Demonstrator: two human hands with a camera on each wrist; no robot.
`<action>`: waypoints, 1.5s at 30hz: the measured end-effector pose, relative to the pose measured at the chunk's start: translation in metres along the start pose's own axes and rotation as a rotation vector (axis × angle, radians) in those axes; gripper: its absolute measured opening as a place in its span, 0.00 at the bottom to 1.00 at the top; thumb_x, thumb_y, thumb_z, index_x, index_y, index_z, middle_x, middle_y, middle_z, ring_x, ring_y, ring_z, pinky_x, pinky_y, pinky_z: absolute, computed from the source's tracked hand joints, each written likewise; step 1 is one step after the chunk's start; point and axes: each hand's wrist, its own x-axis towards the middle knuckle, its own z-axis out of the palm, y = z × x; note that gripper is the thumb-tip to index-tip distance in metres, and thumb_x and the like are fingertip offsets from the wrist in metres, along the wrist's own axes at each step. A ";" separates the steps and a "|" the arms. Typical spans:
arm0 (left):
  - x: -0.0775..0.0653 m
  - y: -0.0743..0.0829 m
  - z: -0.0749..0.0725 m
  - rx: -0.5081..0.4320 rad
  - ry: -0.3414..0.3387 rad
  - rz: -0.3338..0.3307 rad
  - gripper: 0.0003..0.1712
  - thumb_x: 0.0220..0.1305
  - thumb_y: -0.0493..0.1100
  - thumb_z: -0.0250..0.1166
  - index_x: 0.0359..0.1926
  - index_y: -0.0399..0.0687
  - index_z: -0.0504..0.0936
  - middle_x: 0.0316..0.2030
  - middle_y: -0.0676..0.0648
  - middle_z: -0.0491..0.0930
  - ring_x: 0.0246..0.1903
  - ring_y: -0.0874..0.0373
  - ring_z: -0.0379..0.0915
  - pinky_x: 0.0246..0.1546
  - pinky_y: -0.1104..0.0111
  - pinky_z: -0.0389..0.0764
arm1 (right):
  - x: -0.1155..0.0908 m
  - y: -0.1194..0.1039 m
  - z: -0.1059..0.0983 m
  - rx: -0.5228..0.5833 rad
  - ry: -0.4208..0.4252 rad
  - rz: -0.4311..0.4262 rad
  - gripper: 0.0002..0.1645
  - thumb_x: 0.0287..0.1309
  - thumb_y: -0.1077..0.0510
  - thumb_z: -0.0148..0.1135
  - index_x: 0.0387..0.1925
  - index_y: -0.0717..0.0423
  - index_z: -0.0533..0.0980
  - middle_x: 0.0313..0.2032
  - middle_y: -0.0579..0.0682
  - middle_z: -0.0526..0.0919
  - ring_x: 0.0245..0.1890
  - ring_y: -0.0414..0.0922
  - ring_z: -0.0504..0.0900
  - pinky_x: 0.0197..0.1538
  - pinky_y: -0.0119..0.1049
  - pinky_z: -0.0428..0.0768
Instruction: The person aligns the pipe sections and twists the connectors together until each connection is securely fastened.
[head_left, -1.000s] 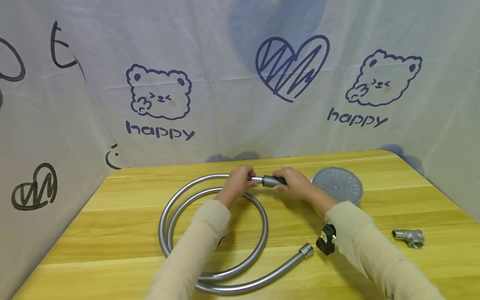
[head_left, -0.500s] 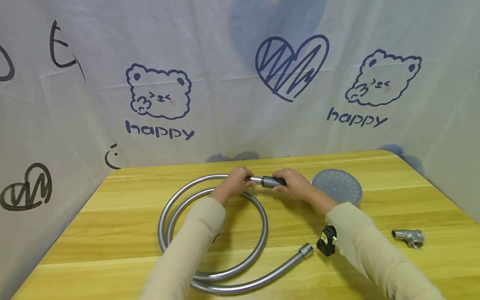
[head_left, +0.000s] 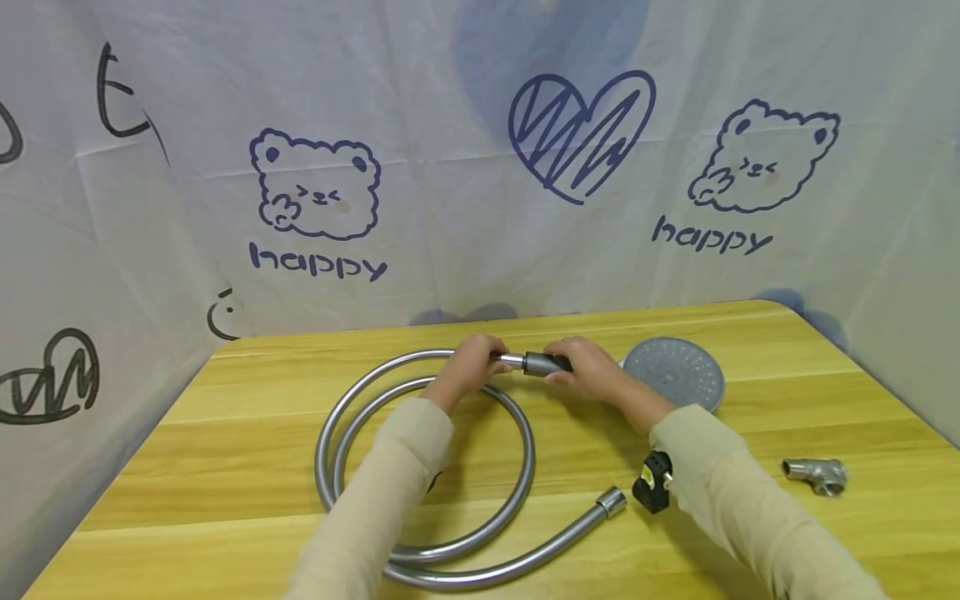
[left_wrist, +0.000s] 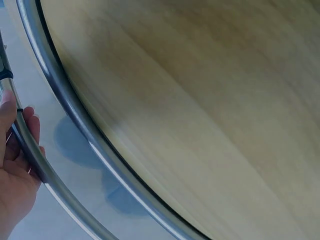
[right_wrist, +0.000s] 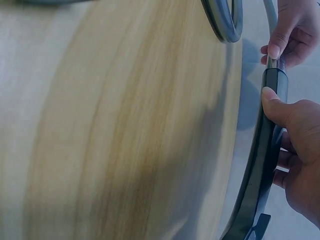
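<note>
A coiled silver shower hose [head_left: 525, 446] spreads over the wooden table. Its upper end meets the grey and black handle of a shower head [head_left: 672, 372], whose round grey spray face tilts upward at the right. With thumb and fingers my left hand [head_left: 474, 364] pinches the hose's metal end right at the handle; the left wrist view shows the fingers curled round the hose [left_wrist: 67, 197]. My right hand [head_left: 588, 367] grips the handle [right_wrist: 267, 145], thumb along its top in the right wrist view. The other hose end, a silver nut [head_left: 612, 500], lies toward the front.
A small metal tee fitting [head_left: 817, 475] lies at the right of the table [head_left: 225, 467]. White cloth [head_left: 450, 242] with drawn bears and hearts hangs behind and beside the table. A black wrist device [head_left: 652, 482] sits under my right sleeve.
My left hand and forearm have shifted slightly at the hose end. The right hand keeps its grip on the handle, and the coil and fitting stay where they were.
</note>
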 end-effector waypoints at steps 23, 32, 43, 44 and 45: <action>0.000 0.001 0.006 -0.011 0.067 -0.070 0.10 0.48 0.36 0.71 0.32 0.38 0.80 0.32 0.44 0.82 0.33 0.55 0.75 0.35 0.68 0.76 | -0.001 0.001 0.003 0.030 -0.009 -0.005 0.19 0.53 0.57 0.65 0.45 0.64 0.77 0.38 0.57 0.82 0.37 0.50 0.78 0.41 0.45 0.74; 0.001 0.001 0.006 -0.005 0.062 -0.031 0.11 0.50 0.35 0.70 0.34 0.37 0.78 0.31 0.44 0.80 0.31 0.57 0.71 0.35 0.67 0.74 | -0.002 0.001 0.003 0.020 0.006 -0.009 0.18 0.52 0.58 0.66 0.44 0.64 0.77 0.38 0.58 0.82 0.38 0.51 0.78 0.42 0.46 0.75; 0.000 -0.001 0.002 0.023 0.000 0.104 0.18 0.59 0.39 0.63 0.48 0.30 0.79 0.42 0.36 0.81 0.43 0.46 0.76 0.47 0.60 0.77 | -0.002 -0.001 -0.001 -0.005 -0.006 -0.012 0.19 0.54 0.58 0.65 0.46 0.64 0.77 0.39 0.58 0.82 0.39 0.52 0.78 0.42 0.46 0.75; 0.000 -0.001 0.002 0.030 -0.005 0.096 0.17 0.60 0.40 0.62 0.47 0.31 0.79 0.41 0.36 0.81 0.43 0.47 0.76 0.47 0.60 0.76 | -0.002 -0.001 -0.001 -0.005 -0.004 -0.017 0.19 0.54 0.58 0.65 0.45 0.64 0.77 0.38 0.58 0.82 0.39 0.52 0.78 0.42 0.46 0.75; 0.000 0.000 0.002 0.034 -0.010 0.082 0.17 0.61 0.40 0.62 0.47 0.33 0.80 0.41 0.37 0.81 0.43 0.47 0.76 0.47 0.60 0.76 | -0.002 -0.001 -0.001 -0.006 -0.002 -0.023 0.19 0.54 0.58 0.65 0.45 0.64 0.77 0.38 0.58 0.82 0.39 0.52 0.78 0.42 0.46 0.75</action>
